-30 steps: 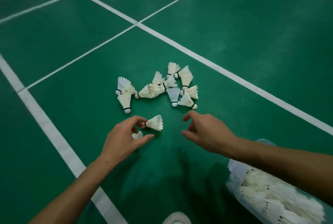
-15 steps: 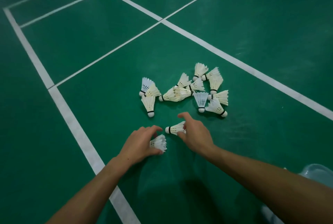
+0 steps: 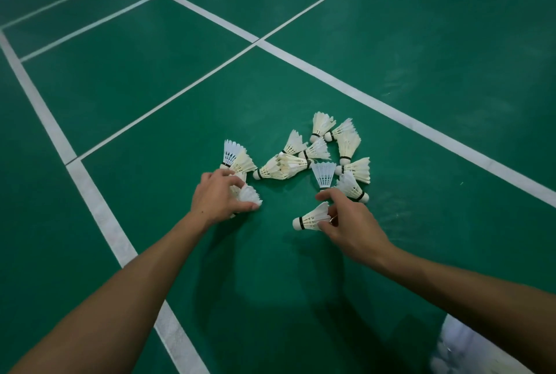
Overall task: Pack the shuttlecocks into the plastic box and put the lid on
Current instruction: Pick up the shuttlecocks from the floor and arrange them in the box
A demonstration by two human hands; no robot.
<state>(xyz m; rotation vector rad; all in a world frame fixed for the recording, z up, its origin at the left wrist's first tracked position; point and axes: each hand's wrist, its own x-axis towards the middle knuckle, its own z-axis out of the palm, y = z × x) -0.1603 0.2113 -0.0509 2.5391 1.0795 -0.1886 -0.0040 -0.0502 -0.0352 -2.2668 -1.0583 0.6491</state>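
- So: green court floor fills the view, white court lines cross it; one wide line runs down the left, passing under the left forearm.
- Plastic box sits at the bottom right corner, only a pale blurred part shows behind the right forearm; contents too blurred to tell, lid not identifiable.
- Loose pile of shuttlecocks lies on the floor just ahead of both hands, all on their sides, skirts pointing every way, several touching or overlapping. Most are cream; a few are whiter.
- Left hand is at the left end of the pile, palm down, grip clamped on a white shuttlecock whose skirt sticks out to the right between thumb and fingers. More feathers show under the fingers; can't tell if that's a second one held or one lying beneath.
- Two overlapped shuttlecocks sit just beyond the left fingertips, one whiter, one cream.
- Right hand is at the near right of the pile, grip pinched on the skirt of a cream shuttlecock, cork pointing left, low over or on the floor – can't tell which.
- Right index finger extends toward a whiter shuttlecock lying cork toward the hand; contact unclear.
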